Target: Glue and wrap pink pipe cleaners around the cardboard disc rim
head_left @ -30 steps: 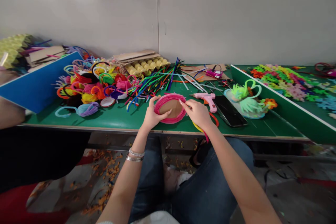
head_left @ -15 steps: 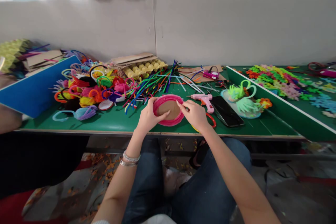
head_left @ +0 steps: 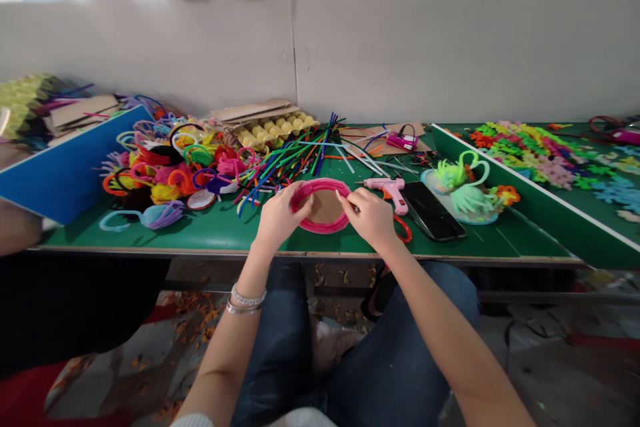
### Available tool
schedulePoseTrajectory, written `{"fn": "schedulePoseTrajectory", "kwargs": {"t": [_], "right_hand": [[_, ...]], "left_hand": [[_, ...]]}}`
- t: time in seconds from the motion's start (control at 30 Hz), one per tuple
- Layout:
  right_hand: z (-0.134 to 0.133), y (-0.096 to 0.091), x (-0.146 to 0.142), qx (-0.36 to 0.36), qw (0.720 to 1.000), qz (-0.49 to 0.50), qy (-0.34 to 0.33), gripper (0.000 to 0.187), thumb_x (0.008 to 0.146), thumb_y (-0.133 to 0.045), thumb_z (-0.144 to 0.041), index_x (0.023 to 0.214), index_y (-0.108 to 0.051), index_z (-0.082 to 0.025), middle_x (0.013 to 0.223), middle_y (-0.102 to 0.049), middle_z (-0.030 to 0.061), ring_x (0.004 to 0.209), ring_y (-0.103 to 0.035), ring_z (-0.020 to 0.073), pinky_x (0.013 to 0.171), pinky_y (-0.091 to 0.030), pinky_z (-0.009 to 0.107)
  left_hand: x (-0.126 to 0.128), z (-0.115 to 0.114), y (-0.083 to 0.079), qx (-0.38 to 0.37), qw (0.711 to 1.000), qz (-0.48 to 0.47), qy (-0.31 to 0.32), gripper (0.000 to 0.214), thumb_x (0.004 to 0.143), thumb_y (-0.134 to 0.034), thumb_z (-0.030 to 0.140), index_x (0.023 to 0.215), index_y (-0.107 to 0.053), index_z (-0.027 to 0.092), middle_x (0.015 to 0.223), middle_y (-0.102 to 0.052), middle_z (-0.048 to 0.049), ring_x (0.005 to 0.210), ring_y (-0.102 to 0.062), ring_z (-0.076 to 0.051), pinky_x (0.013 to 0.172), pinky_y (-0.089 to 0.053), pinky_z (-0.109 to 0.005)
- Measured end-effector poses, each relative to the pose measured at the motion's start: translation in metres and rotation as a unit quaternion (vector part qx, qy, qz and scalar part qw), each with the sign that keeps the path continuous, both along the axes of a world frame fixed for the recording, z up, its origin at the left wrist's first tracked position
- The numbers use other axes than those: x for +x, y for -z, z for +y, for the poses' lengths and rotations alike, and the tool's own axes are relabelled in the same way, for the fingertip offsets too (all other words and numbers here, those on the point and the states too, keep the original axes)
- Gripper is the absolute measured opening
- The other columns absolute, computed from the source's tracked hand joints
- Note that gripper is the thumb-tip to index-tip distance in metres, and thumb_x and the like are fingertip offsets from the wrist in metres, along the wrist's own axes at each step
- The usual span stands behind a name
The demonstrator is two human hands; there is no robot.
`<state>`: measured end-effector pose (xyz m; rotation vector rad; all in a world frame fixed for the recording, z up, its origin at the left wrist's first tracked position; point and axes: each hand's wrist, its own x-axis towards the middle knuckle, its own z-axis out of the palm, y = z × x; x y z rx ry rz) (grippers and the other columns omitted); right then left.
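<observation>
A round piece of cardboard [head_left: 329, 205], edged with a thick ring of pink pipe cleaners [head_left: 323, 228], is held up over the front of the table. On its left side my left hand [head_left: 280, 215] grips the rim, thumb resting on the inner edge of the ring. My right hand [head_left: 373, 215] is closed at the right rim, its thumb and index finger pinching the pink edge. Just right of that hand lie a pink glue gun [head_left: 387, 187] and a black phone [head_left: 434, 212]. The red handle of scissors [head_left: 404, 229] shows partly behind my right wrist.
Pipe-cleaner figures [head_left: 165, 173] are heaped at the left, beside a blue divider [head_left: 75, 170]. Loose pipe cleaners [head_left: 300, 159] and a yellow egg tray [head_left: 275, 129] lie behind. Green swan figures [head_left: 470, 199] stand right of the phone, near a green divider [head_left: 540, 203].
The cardboard disc has tilted slightly, and my left thumb has drawn back from its middle toward the left rim. My right hand keeps its pinch at the right edge.
</observation>
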<state>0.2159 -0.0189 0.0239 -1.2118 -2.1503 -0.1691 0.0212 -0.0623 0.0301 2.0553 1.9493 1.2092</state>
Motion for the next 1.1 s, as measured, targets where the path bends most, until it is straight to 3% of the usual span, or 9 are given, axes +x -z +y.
{"fn": "schedulePoseTrajectory", "kwargs": {"t": [0.27,0.5,0.8,1.1], "right_hand": [[0.000,0.001,0.000,0.012,1.000,-0.017,0.002,0.048,0.094,-0.035,-0.044,0.067,-0.064,-0.017,0.068,-0.062,0.0050,0.063,-0.054,0.0121,0.052,-0.023,0.026],[0.000,0.002,0.000,0.018,1.000,-0.018,-0.005,0.049,0.095,-0.034,-0.044,0.068,-0.064,-0.018,0.069,-0.062,0.0051,0.064,-0.053,0.0122,0.053,-0.024,0.027],[-0.002,0.000,0.000,0.020,1.000,-0.020,-0.010,0.047,0.095,-0.033,-0.043,0.070,-0.065,-0.018,0.070,-0.062,0.0060,0.066,-0.055,0.0132,0.054,-0.025,0.027],[-0.003,0.000,0.000,0.021,0.999,-0.029,-0.006,0.047,0.095,-0.034,-0.042,0.070,-0.065,-0.018,0.071,-0.063,0.0056,0.065,-0.054,0.0126,0.053,-0.025,0.027]], "left_hand": [[-0.001,0.000,0.002,0.016,0.999,0.020,-0.030,0.037,0.080,-0.059,0.044,0.109,-0.063,0.020,0.097,-0.072,-0.0081,0.087,-0.067,-0.024,0.077,-0.050,-0.033],[-0.003,0.001,0.005,0.011,0.993,-0.118,0.025,0.029,0.078,-0.062,0.040,0.102,-0.063,0.023,0.092,-0.071,-0.0028,0.080,-0.067,-0.019,0.075,-0.051,-0.031],[-0.007,0.013,0.010,0.001,0.966,-0.250,0.073,0.026,0.074,-0.065,0.041,0.088,-0.063,0.020,0.087,-0.069,-0.0027,0.077,-0.064,-0.016,0.069,-0.050,-0.028],[-0.005,0.003,0.004,-0.019,0.982,-0.178,0.061,0.037,0.070,-0.069,0.046,0.097,-0.059,0.021,0.090,-0.067,-0.0029,0.081,-0.064,-0.017,0.074,-0.049,-0.030]]}}
